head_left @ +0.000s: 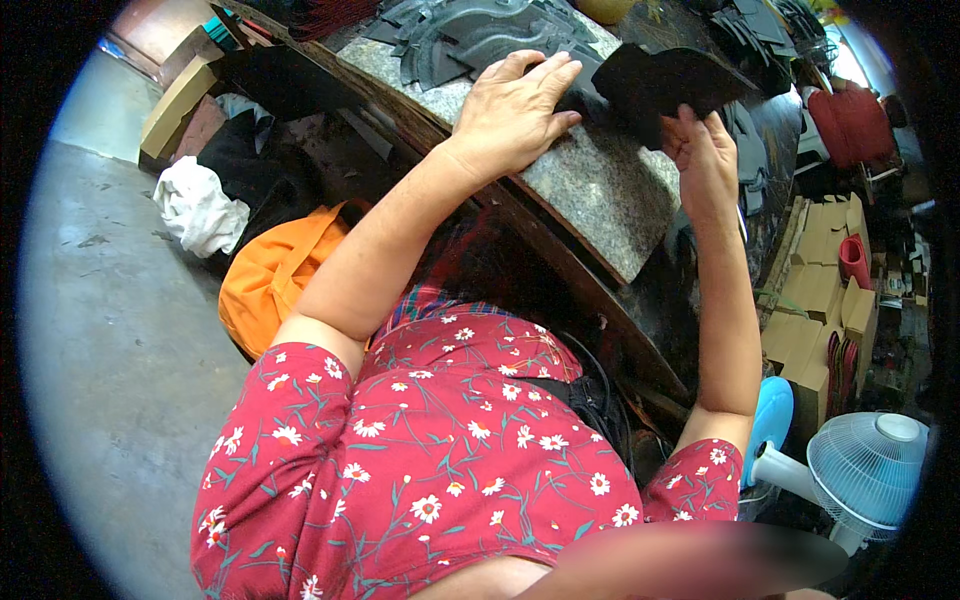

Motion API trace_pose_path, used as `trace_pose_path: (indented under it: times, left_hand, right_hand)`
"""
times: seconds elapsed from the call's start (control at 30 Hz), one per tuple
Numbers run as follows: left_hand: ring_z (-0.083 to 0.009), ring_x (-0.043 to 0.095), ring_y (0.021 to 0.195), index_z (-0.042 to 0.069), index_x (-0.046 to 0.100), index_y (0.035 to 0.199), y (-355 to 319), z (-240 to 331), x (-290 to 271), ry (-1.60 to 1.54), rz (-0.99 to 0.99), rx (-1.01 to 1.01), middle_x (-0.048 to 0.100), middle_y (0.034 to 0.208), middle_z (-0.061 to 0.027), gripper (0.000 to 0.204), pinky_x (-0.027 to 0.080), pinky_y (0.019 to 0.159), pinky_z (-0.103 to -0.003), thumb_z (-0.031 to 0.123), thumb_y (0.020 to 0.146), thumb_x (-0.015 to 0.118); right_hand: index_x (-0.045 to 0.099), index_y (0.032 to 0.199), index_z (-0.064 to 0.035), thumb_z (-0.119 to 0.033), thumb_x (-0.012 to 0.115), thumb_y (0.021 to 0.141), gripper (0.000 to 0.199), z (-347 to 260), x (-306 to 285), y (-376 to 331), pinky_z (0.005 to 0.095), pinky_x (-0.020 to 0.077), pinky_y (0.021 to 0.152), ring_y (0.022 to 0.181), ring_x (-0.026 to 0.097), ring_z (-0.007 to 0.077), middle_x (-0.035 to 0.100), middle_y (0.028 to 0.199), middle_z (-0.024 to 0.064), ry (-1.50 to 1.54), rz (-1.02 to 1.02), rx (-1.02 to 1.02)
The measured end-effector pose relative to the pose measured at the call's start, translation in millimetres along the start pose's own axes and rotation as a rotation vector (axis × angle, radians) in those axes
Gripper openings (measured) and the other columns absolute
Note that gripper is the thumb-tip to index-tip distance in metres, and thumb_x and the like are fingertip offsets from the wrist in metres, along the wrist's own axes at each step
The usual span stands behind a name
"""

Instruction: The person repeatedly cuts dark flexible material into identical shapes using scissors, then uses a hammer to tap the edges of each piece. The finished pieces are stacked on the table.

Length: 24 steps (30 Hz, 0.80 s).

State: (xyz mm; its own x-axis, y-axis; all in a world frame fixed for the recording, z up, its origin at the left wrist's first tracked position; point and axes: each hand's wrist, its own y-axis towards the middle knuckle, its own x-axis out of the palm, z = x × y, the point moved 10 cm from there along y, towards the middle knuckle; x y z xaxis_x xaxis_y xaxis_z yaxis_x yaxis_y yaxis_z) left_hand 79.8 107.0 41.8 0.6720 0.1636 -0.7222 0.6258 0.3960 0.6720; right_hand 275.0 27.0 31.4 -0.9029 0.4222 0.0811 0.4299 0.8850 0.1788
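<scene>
My right hand [705,155] pinches the lower edge of a black flat piece [670,88] of sheet material, possibly leather or rubber. This piece is raised above a speckled grey stone slab [600,195]. Over the slab's left side is my left hand [515,112], its fingers stretched out toward the black piece. Something dark lies under its fingertips, too hidden to name. Just beyond that hand, a pile of dark grey curved cut pieces [480,40] covers the far part of the slab.
More dark cut pieces [755,45] lie at the far right of the bench. Cardboard boxes [815,270] and a blue fan [868,470] stand to the right. An orange bag [265,285] and a white cloth [200,208] are at the left, beside the grey floor [110,350].
</scene>
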Motion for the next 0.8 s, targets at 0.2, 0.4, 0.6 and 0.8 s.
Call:
trace_pose_path:
  times: [0.2, 0.4, 0.6, 0.8]
  left_hand:
    - [-0.0273, 0.043, 0.134, 0.011, 0.052, 0.139, -1.4, 1.1, 6.7, 0.109, -0.045, 0.008, 0.05, 0.146, -0.0087, 0.061, 0.032, 0.114, -0.04, 0.044, 0.089, 0.062]
    - [-0.0261, 0.04, 0.138, 0.013, 0.051, 0.141, 3.4, -1.2, 18.5, 0.255, -0.081, -0.012, 0.046, 0.149, -0.0079, 0.06, 0.026, 0.116, -0.04, 0.051, 0.094, 0.053]
    - [-0.0322, 0.053, 0.118, 0.007, 0.065, 0.12, 8.0, 5.6, -38.5, 0.035, 0.288, -0.006, 0.064, 0.123, -0.0126, 0.039, 0.041, 0.101, -0.044, 0.026, 0.087, 0.064]
    - [-0.0111, 0.06, 0.087, 0.003, 0.043, 0.142, -12.3, 27.6, 9.7, -1.092, -0.125, -0.452, 0.065, 0.1, -0.0081, 0.062, 0.05, 0.078, -0.024, 0.014, 0.088, 0.074]
  right_hand:
    - [0.059, 0.11, -0.0062, -0.028, 0.045, 0.105, 0.026, 9.8, -18.1, -22.4, 0.0438, 0.0578, 0.08, 0.094, 0.07, 0.0282, 0.072, 0.1, 0.0152, 0.658, 0.071, 0.177]
    - [0.054, 0.113, -0.0069, -0.028, 0.047, 0.104, 0.024, 19.7, -27.9, -20.4, 0.044, 0.0586, 0.081, 0.097, 0.069, 0.0306, 0.07, 0.108, 0.0178, 0.455, 0.141, 0.127]
    - [0.054, 0.114, -0.0081, -0.028, 0.048, 0.104, 0.023, 27.1, -31.6, -24.9, 0.0414, 0.0584, 0.078, 0.097, 0.069, 0.0295, 0.068, 0.11, 0.0185, 0.377, 0.201, 0.114]
    - [0.058, 0.116, -0.0089, -0.03, 0.047, 0.104, 0.027, 20.8, -11.3, -31.6, 0.0417, 0.0571, 0.083, 0.098, 0.069, 0.0279, 0.07, 0.109, 0.0159, 0.459, 0.082, 0.13]
